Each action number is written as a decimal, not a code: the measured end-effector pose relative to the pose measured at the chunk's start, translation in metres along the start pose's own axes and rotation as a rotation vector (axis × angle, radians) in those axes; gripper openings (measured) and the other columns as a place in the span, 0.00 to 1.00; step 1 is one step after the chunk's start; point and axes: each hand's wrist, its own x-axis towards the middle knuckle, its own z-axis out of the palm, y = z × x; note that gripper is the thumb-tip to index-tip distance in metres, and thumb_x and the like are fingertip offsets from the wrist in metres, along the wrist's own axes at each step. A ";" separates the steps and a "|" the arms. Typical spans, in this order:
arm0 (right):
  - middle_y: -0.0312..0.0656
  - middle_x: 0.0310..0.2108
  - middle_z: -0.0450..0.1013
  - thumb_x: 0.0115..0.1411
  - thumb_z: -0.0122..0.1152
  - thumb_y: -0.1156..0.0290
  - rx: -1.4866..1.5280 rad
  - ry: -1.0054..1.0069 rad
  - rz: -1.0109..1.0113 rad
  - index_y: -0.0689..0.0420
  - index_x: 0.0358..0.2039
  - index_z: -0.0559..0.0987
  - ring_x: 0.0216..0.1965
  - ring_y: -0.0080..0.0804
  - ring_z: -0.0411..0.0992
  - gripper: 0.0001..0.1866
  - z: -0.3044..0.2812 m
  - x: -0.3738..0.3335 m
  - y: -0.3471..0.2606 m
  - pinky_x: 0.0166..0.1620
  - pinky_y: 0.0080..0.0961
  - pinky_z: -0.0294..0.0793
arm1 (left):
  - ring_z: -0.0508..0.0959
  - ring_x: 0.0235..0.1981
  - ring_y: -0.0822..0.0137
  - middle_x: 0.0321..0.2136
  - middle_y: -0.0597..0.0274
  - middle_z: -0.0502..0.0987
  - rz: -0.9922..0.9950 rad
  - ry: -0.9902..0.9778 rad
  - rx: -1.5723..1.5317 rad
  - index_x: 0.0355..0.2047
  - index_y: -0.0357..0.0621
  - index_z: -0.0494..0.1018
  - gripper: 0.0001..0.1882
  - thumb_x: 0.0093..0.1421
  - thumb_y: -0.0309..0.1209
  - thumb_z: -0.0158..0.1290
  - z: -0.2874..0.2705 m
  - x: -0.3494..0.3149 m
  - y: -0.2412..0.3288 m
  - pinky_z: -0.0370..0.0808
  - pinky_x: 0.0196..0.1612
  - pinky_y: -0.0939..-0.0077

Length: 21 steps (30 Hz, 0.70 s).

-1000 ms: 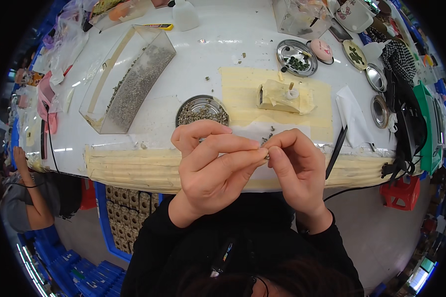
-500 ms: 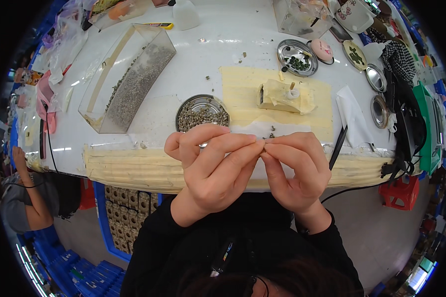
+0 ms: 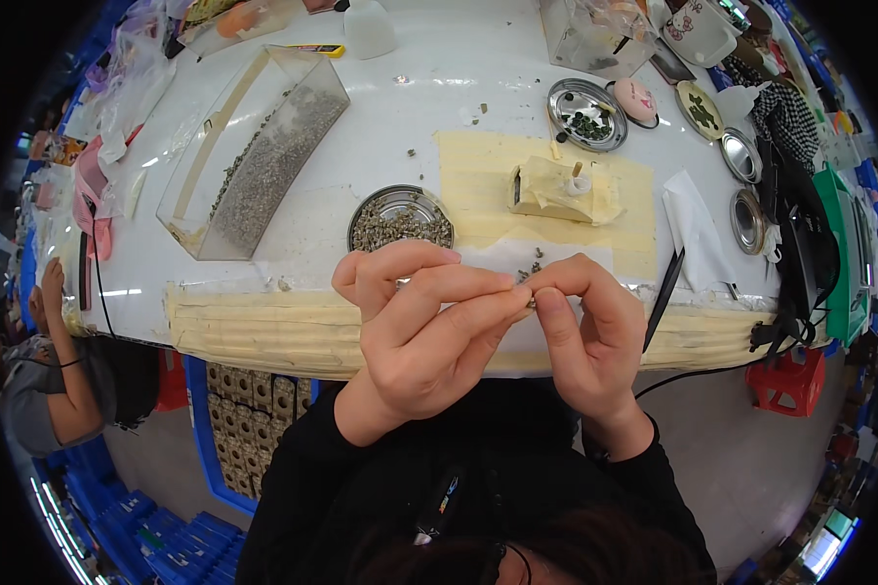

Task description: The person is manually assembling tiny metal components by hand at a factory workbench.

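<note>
My left hand [image 3: 424, 327] is raised in front of me over the table's near edge, thumb and forefinger pinched together. A tiny piece [image 3: 532, 303] shows at those fingertips, too small to name. My right hand [image 3: 595, 336] meets it there, forefinger and thumb curled around the same spot. Just beyond my left hand sits a round metal dish [image 3: 400, 198] holding many small grey-green bits. Several similar small dark bits [image 3: 530, 268] lie on white paper [image 3: 566, 255] beyond my fingertips.
A clear bin [image 3: 283, 151] of small bits stands left. A tape-wrapped block [image 3: 556, 192] sits on yellow taping, with a metal dish [image 3: 560, 93] of dark green pieces behind it. Black tweezers [image 3: 665, 297] lie right. Another person's arm [image 3: 63, 341] shows far left.
My right thumb has come away from the forefinger slightly, and the tiny piece now shows between the fingertips. My left hand has barely moved. The other person's hands have risen at far left.
</note>
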 end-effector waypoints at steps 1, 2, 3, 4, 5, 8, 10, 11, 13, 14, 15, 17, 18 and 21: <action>0.40 0.25 0.73 0.56 0.63 0.81 -0.004 0.002 -0.007 0.62 0.30 0.78 0.24 0.30 0.70 0.02 0.000 0.000 -0.001 0.29 0.22 0.68 | 0.69 0.39 0.61 0.32 0.72 0.80 0.002 0.006 0.020 0.30 0.49 0.83 0.11 0.43 0.27 0.68 0.000 0.000 0.000 0.67 0.42 0.72; 0.40 0.26 0.74 0.55 0.63 0.81 -0.008 0.004 -0.014 0.62 0.30 0.78 0.25 0.30 0.70 0.03 -0.001 0.000 -0.001 0.29 0.22 0.68 | 0.69 0.39 0.61 0.32 0.72 0.80 0.004 0.011 0.039 0.30 0.49 0.83 0.11 0.43 0.27 0.68 0.000 -0.001 0.001 0.67 0.42 0.72; 0.40 0.26 0.74 0.54 0.64 0.81 -0.034 0.029 -0.066 0.62 0.30 0.78 0.25 0.31 0.70 0.04 0.000 0.000 0.000 0.29 0.22 0.68 | 0.69 0.39 0.61 0.32 0.72 0.80 0.006 0.017 0.057 0.30 0.49 0.83 0.11 0.43 0.27 0.68 0.001 -0.001 0.001 0.67 0.42 0.72; 0.40 0.27 0.74 0.53 0.65 0.81 -0.060 0.054 -0.118 0.62 0.30 0.78 0.25 0.32 0.70 0.04 0.001 0.000 0.001 0.29 0.22 0.69 | 0.69 0.39 0.61 0.33 0.72 0.80 0.009 0.020 0.077 0.30 0.50 0.83 0.12 0.42 0.26 0.67 0.002 -0.002 0.002 0.67 0.43 0.72; 0.41 0.27 0.75 0.52 0.66 0.81 -0.085 0.079 -0.169 0.61 0.30 0.78 0.25 0.32 0.71 0.05 0.002 0.000 0.002 0.29 0.23 0.69 | 0.69 0.39 0.61 0.33 0.72 0.80 0.012 0.023 0.097 0.30 0.50 0.83 0.13 0.41 0.25 0.67 0.003 -0.002 0.002 0.66 0.43 0.72; 0.41 0.28 0.75 0.48 0.69 0.81 -0.239 0.113 -0.319 0.60 0.30 0.79 0.26 0.34 0.71 0.08 0.002 0.004 0.003 0.28 0.25 0.69 | 0.69 0.39 0.61 0.33 0.73 0.80 0.016 0.031 0.138 0.30 0.50 0.83 0.14 0.39 0.24 0.66 0.003 -0.003 0.003 0.66 0.43 0.72; 0.41 0.28 0.75 0.47 0.69 0.81 -0.270 0.118 -0.357 0.59 0.30 0.80 0.26 0.35 0.72 0.09 0.002 0.005 0.003 0.28 0.26 0.69 | 0.69 0.39 0.62 0.33 0.74 0.80 0.021 0.036 0.157 0.30 0.50 0.83 0.15 0.38 0.24 0.66 0.004 -0.003 0.003 0.65 0.44 0.72; 0.41 0.28 0.75 0.46 0.69 0.82 -0.285 0.120 -0.376 0.59 0.30 0.80 0.26 0.35 0.72 0.09 0.002 0.005 0.002 0.27 0.26 0.69 | 0.69 0.39 0.62 0.33 0.74 0.80 0.024 0.038 0.166 0.30 0.50 0.83 0.15 0.38 0.24 0.66 0.004 -0.003 0.003 0.64 0.43 0.72; 0.41 0.28 0.75 0.46 0.69 0.82 -0.348 0.117 -0.412 0.59 0.30 0.80 0.26 0.35 0.72 0.10 0.000 0.006 0.000 0.28 0.26 0.70 | 0.70 0.39 0.63 0.33 0.75 0.80 0.031 0.041 0.195 0.30 0.50 0.83 0.15 0.38 0.24 0.66 0.004 -0.003 0.004 0.63 0.43 0.73; 0.41 0.27 0.75 0.46 0.70 0.82 -0.379 0.116 -0.430 0.59 0.30 0.80 0.26 0.35 0.72 0.10 -0.001 0.007 -0.001 0.28 0.26 0.70 | 0.70 0.39 0.63 0.33 0.75 0.80 0.036 0.044 0.212 0.30 0.51 0.83 0.14 0.38 0.25 0.66 0.004 -0.004 0.004 0.63 0.43 0.73; 0.42 0.28 0.75 0.48 0.68 0.83 -0.347 0.096 -0.386 0.61 0.31 0.79 0.27 0.34 0.72 0.09 -0.001 0.006 -0.001 0.30 0.25 0.70 | 0.70 0.39 0.64 0.33 0.75 0.80 0.043 0.046 0.227 0.30 0.51 0.83 0.14 0.39 0.25 0.66 0.005 -0.004 0.004 0.62 0.43 0.73; 0.44 0.30 0.76 0.51 0.64 0.85 -0.282 0.057 -0.299 0.64 0.32 0.78 0.30 0.32 0.73 0.07 -0.002 0.003 -0.001 0.34 0.23 0.71 | 0.70 0.39 0.64 0.33 0.75 0.80 0.056 0.058 0.242 0.30 0.51 0.83 0.14 0.39 0.27 0.67 0.008 -0.004 0.005 0.62 0.43 0.73; 0.43 0.29 0.75 0.51 0.65 0.83 -0.223 0.062 -0.249 0.64 0.31 0.78 0.29 0.32 0.72 0.07 -0.002 0.003 0.001 0.33 0.23 0.70 | 0.70 0.39 0.64 0.33 0.75 0.80 0.063 0.064 0.251 0.30 0.51 0.83 0.14 0.40 0.27 0.67 0.009 -0.004 0.005 0.61 0.43 0.73; 0.40 0.27 0.74 0.51 0.67 0.81 -0.056 0.053 -0.102 0.62 0.29 0.78 0.26 0.32 0.71 0.06 -0.003 0.002 0.004 0.30 0.22 0.69 | 0.70 0.39 0.64 0.33 0.75 0.80 0.062 0.063 0.204 0.31 0.52 0.83 0.13 0.41 0.29 0.68 0.007 -0.003 0.004 0.62 0.43 0.73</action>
